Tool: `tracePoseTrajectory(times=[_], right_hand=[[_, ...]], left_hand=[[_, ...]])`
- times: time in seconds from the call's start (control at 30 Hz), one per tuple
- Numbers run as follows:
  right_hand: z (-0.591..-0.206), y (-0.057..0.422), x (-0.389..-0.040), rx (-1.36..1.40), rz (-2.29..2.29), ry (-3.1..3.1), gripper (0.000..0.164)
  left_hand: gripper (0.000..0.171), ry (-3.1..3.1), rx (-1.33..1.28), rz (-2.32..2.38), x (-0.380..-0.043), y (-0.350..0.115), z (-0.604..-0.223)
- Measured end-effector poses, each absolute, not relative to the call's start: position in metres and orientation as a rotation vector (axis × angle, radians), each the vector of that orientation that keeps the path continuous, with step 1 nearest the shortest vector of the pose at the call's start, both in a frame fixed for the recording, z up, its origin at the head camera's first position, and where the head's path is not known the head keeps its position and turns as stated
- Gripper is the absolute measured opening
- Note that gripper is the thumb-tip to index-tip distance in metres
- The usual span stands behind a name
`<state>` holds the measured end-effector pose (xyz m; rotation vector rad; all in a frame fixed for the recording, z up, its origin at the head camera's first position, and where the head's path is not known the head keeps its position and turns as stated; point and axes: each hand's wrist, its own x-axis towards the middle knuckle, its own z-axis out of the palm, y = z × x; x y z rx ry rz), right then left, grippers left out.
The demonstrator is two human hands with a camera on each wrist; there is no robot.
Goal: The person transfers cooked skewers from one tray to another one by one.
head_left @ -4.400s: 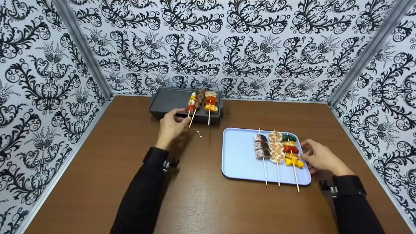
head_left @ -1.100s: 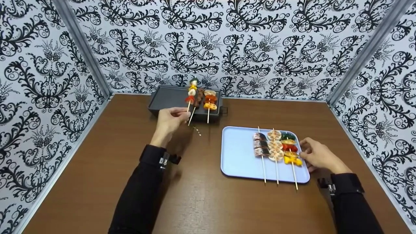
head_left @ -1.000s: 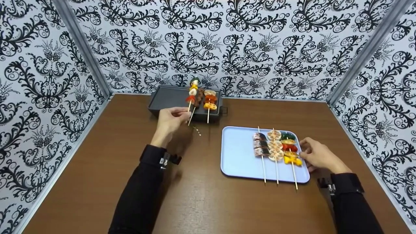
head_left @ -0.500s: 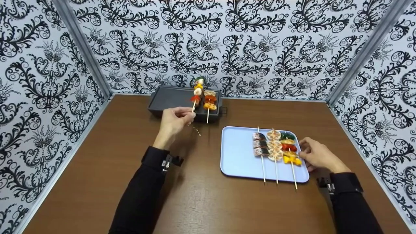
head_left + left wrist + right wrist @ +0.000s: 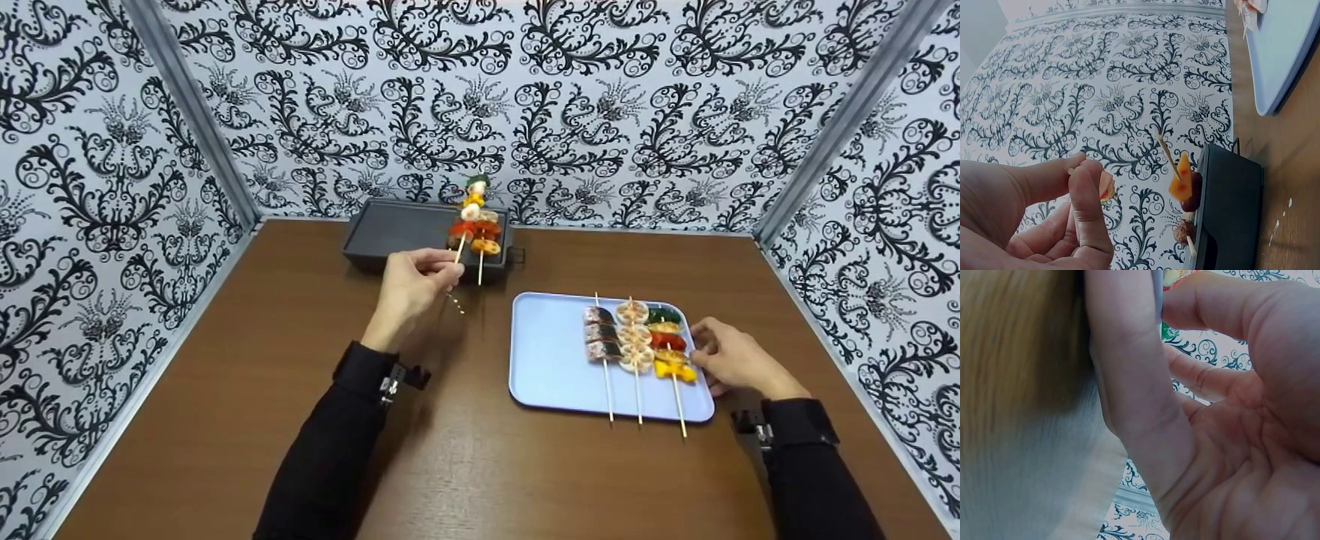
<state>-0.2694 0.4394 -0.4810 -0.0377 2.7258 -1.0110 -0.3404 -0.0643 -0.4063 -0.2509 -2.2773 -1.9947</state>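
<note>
My left hand [image 5: 412, 289] pinches the bare stick end of a vegetable skewer [image 5: 470, 212] between thumb and fingers. Green, white, yellow and red pieces are threaded on it, and it tilts up over the dark grill [image 5: 397, 225]. In the left wrist view the fingers hide most of this skewer. Behind it on the grill lie a brown meat skewer [image 5: 1185, 232], mostly covered in the head view, and a skewer with orange slices [image 5: 486, 246]. My right hand [image 5: 739, 360] grips the right rim of a light blue tray [image 5: 555, 360], thumb on top.
On the tray's right half lie a fish-like skewer [image 5: 603, 341], a lotus-root skewer [image 5: 634, 345] and a mixed vegetable skewer [image 5: 670, 341]. A wire handle [image 5: 517, 256] sticks out at the grill's right side. Patterned walls [image 5: 570, 135] enclose the brown table [image 5: 465, 450].
The vegetable skewer has been raised off the grill beside the meat skewer. My left hand has carried it rightward, over the other two skewers. My right hand and the tray stay put.
</note>
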Motion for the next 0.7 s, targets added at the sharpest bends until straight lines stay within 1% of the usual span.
tracePoseTrajectory(times=[0.3,0.53,0.7], right_hand=[[-0.483,0.441,-0.270,-0.035,-1.012,2.736,0.045],[-0.481,0.440,-0.269,-0.042,-1.010,2.738,0.045],[-0.481,0.440,-0.269,-0.040,-1.021,2.734,0.045]], left_hand=[[0.025,-2.395,-0.315,-1.827,-0.336,-0.057,-0.406],[0.026,-2.377,-0.359,-1.872,-0.330,-0.050,-0.407],[0.023,-2.384,-0.366,-1.904,-0.326,-0.045,-0.407]])
